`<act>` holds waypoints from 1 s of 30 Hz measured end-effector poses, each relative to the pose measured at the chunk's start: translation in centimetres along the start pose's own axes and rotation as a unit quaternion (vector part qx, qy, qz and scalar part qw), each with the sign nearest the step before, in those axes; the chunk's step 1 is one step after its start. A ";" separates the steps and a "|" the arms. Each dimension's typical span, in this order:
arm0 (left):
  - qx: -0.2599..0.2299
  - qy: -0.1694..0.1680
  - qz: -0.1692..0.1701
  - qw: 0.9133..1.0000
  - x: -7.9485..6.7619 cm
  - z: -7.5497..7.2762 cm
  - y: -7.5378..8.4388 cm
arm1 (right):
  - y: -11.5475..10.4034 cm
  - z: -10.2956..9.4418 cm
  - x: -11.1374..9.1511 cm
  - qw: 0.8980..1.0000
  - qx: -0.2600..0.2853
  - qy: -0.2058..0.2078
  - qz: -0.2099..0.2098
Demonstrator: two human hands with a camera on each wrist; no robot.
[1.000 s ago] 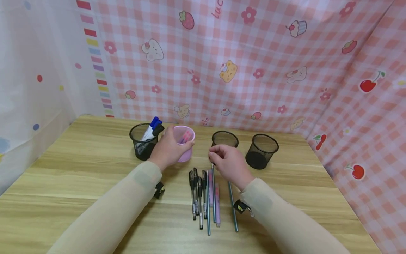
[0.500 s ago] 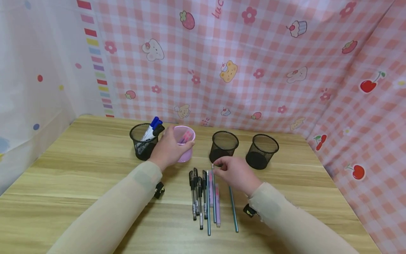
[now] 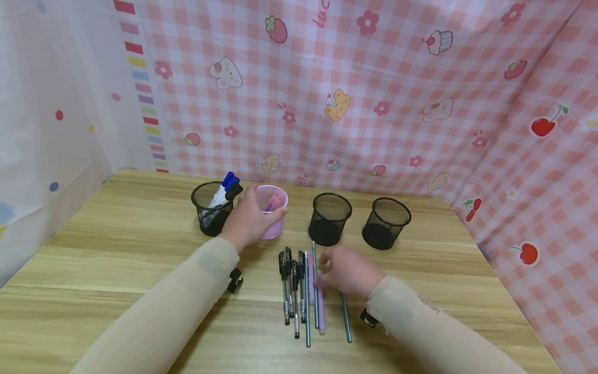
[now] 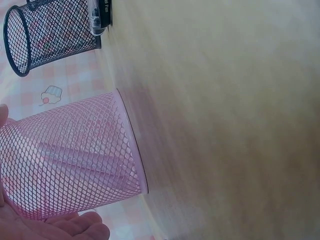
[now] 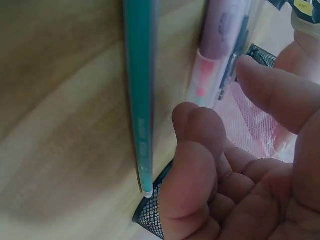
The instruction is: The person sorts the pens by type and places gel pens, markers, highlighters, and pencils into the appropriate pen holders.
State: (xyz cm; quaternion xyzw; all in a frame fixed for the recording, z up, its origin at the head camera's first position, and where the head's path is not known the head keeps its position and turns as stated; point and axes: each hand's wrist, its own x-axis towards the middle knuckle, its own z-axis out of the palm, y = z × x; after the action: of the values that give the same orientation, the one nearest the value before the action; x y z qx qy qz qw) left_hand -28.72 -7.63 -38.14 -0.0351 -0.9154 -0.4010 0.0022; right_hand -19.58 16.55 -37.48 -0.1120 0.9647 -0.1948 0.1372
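At the far left, white cloth [image 3: 56,130] printed with coloured dots hangs beside the wood-grain table [image 3: 117,270]. Next along the back stands a black mesh pen cup [image 3: 207,222], with white-bodied markers [image 3: 218,196], capped in blue and black, leaning toward its right side. Just beside it, the left hand [image 3: 247,221] grips a pink mesh pen cup [image 3: 275,229], fingers along the far left side of the rim and thumb across the front; the cup stands upright on the table and holds lilac highlighters [image 3: 274,201] with pink ends.

Right of this, nearer the person, black-capped gel pens [image 3: 295,275] lie side by side in a loose bundle. Against their right edge comes a teal pencil [image 3: 307,311], then a lilac highlighter [image 3: 311,291], a second teal pencil [image 3: 316,307] and another lilac highlighter [image 3: 321,311], all pointing roughly away from the person.

Over the upper part of that last highlighter is the right hand [image 3: 350,270], slightly blurred, its fingers bent and its thumb spread away from them, with nothing in its grasp; whether the fingertips touch the highlighter I cannot tell. Under the hand runs a third teal pencil [image 3: 346,318], apart from the rest. Behind stand two more upright black mesh cups, the middle one [image 3: 327,231] and the rightmost one [image 3: 379,236].
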 end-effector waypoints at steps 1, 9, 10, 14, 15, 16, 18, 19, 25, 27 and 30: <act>0.001 0.001 0.000 1.000 0.0 0.0 0.0 | 0.0 0.1 0.0 1.000 -0.001 -0.001 -0.001; -0.001 0.003 0.002 1.000 0.0 0.0 0.0 | 0.0 0.7 0.0 1.000 0.003 -0.011 0.007; -0.001 0.003 0.003 1.000 0.0 0.0 0.0 | -0.1 0.8 0.0 1.000 0.001 -0.011 0.008; -0.001 0.003 0.003 1.000 -0.1 0.0 0.0 | -0.2 0.8 0.0 1.000 -0.005 -0.011 0.004; -0.002 0.002 0.002 1.000 -0.1 0.0 0.0 | -0.2 0.8 0.0 1.000 -0.005 -0.011 0.003; -0.002 0.002 0.001 1.000 -0.1 0.0 0.0 | -0.2 0.8 0.0 1.000 -0.005 -0.011 0.003; -0.005 0.001 -0.001 1.000 -0.1 0.0 0.0 | -0.3 0.8 0.0 1.000 -0.005 -0.012 0.002; -0.006 0.002 -0.002 1.000 0.0 0.0 0.0 | -0.3 0.8 -0.1 1.000 0.000 -0.014 0.004; -0.006 0.005 0.000 1.000 0.0 0.1 0.0 | -0.4 0.8 -0.2 0.998 0.043 -0.034 0.019; -0.005 0.005 0.002 1.000 0.0 0.1 0.0 | -0.3 0.9 -0.1 0.998 0.050 -0.038 0.018; -0.002 0.003 0.003 1.000 -0.1 0.1 0.0 | -0.3 1.1 -0.1 0.998 0.048 -0.039 0.013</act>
State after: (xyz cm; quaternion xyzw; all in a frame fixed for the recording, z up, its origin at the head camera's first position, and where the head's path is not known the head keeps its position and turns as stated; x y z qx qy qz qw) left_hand -28.63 -7.58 -38.18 -0.0363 -0.9143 -0.4033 0.0063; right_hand -19.13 15.91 -38.30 -0.1000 0.9496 -0.2344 0.1825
